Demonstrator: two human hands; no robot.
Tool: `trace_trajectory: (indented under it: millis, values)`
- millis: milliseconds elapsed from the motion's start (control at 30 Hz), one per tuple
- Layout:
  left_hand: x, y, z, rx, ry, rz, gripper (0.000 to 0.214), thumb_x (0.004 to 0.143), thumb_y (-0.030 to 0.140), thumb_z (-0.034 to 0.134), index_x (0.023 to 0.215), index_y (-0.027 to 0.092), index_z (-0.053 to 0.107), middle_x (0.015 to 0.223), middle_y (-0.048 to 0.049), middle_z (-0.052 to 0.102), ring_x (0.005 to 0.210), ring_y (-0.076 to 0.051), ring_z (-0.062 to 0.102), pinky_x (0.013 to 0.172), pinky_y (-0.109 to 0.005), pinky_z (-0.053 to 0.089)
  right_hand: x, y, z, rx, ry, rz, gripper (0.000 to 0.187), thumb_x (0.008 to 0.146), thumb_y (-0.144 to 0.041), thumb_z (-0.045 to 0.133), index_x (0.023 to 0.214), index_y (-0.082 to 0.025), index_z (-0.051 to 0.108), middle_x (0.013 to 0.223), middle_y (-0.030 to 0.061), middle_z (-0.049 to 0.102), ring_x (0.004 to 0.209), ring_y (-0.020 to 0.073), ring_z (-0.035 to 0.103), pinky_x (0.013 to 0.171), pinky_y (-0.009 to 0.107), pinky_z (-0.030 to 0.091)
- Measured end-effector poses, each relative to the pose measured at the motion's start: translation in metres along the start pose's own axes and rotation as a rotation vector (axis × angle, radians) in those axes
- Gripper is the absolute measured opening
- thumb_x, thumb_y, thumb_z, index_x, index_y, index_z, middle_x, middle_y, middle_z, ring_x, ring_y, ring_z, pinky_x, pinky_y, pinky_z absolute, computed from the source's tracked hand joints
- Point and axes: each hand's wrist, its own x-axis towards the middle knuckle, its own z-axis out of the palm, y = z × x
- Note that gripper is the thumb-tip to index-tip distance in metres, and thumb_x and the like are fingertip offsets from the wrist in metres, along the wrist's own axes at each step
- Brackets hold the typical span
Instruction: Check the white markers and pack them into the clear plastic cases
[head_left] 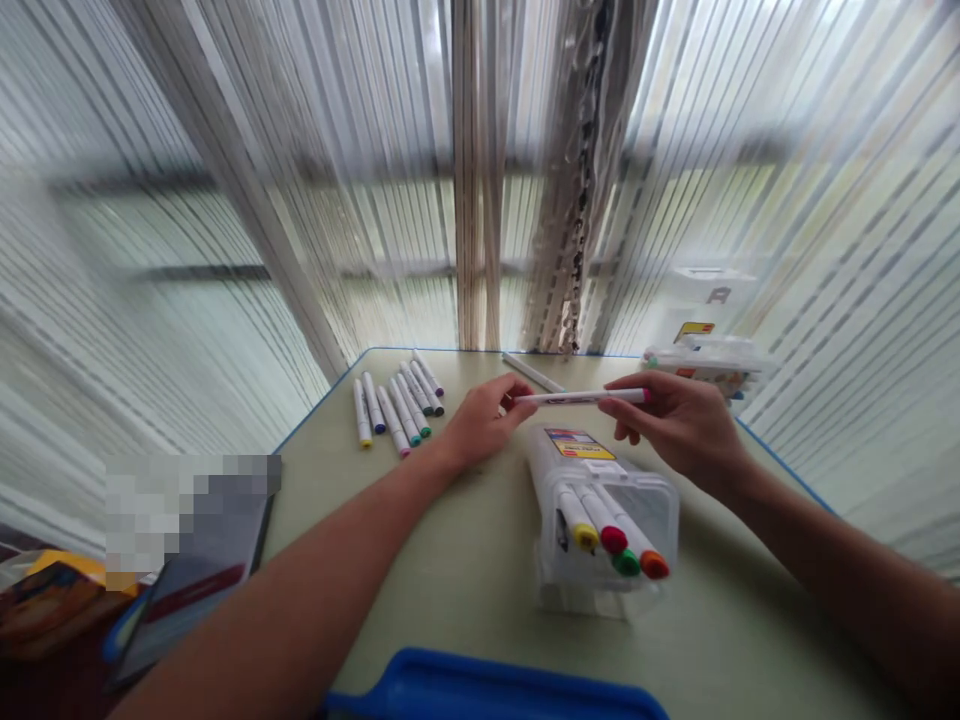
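Observation:
A white marker with a pink end (pixel 570 398) is held level between my two hands, above the back of a clear plastic case. My left hand (pixel 487 418) pinches its left end, and my right hand (pixel 671 420) grips it near the pink end. Below them the clear case (pixel 540 465) lies on its side with its mouth facing me. Inside it rest several markers (pixel 600 515) with yellow, red, green and orange ends. Another white marker (pixel 532 372) lies on the table just behind my hands.
Several white markers (pixel 397 405) with coloured ends lie on the table (pixel 450 560) at the left. A second clear case (pixel 705 355) stands at the back right. At the front edge is a blue plastic object (pixel 495 690), and a dark flat item (pixel 202 590) is at the left. String curtains hang behind.

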Motion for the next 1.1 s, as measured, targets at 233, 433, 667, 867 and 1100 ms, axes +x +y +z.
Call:
trace_trajectory:
  millis: [233, 433, 667, 867, 1100]
  values:
    - [0.0016, 0.0048, 0.0037, -0.262, 0.068, -0.039, 0.035, 0.090, 0.043, 0.055, 0.101, 0.012, 0.066, 0.063, 0.0031, 0.050, 0.052, -0.008, 0.047, 0.049, -0.021, 0.041, 0.0033, 0.0084, 0.0007, 0.119, -0.057, 0.164, 0.039, 0.075, -0.053, 0.073, 0.082, -0.014, 0.071, 0.072, 0.0091, 0.072, 0.048, 0.0138, 0.062, 0.039, 0.023, 0.049]
    - [0.0033, 0.0073, 0.0047, -0.379, 0.134, -0.085, 0.029, 0.086, 0.035, 0.062, 0.102, 0.012, 0.068, 0.074, -0.0006, 0.058, 0.052, -0.007, 0.050, 0.047, -0.019, 0.044, 0.0032, 0.0091, 0.0018, 0.213, -0.094, 0.197, 0.040, 0.076, -0.051, 0.073, 0.094, -0.016, 0.069, 0.080, 0.0084, 0.072, 0.051, 0.0141, 0.064, 0.040, 0.023, 0.049]
    - [0.0034, 0.0085, 0.0050, -0.443, 0.165, -0.146, 0.021, 0.085, 0.027, 0.061, 0.099, 0.013, 0.067, 0.065, 0.0019, 0.054, 0.052, -0.008, 0.052, 0.048, -0.020, 0.047, 0.0034, 0.0105, 0.0000, 0.192, -0.084, 0.183, 0.043, 0.073, -0.044, 0.077, 0.101, -0.013, 0.068, 0.073, 0.0059, 0.069, 0.051, 0.0130, 0.062, 0.043, 0.023, 0.049]
    - [0.0046, 0.0066, 0.0057, -0.492, 0.169, -0.179, 0.022, 0.085, 0.031, 0.060, 0.097, 0.013, 0.065, 0.074, -0.0001, 0.057, 0.053, -0.007, 0.051, 0.047, -0.020, 0.047, 0.0036, 0.0101, 0.0004, 0.197, -0.074, 0.156, 0.042, 0.073, -0.044, 0.077, 0.101, -0.013, 0.069, 0.069, 0.0044, 0.068, 0.051, 0.0133, 0.062, 0.043, 0.024, 0.048]
    - [0.0035, 0.0074, 0.0043, -0.524, 0.156, -0.203, 0.026, 0.086, 0.036, 0.060, 0.094, 0.012, 0.065, 0.064, 0.0021, 0.053, 0.051, -0.007, 0.050, 0.047, -0.020, 0.044, 0.0030, 0.0098, -0.0015, 0.151, -0.072, 0.132, 0.043, 0.073, -0.041, 0.078, 0.104, -0.012, 0.070, 0.060, 0.0021, 0.066, 0.047, 0.0117, 0.058, 0.044, 0.024, 0.049]
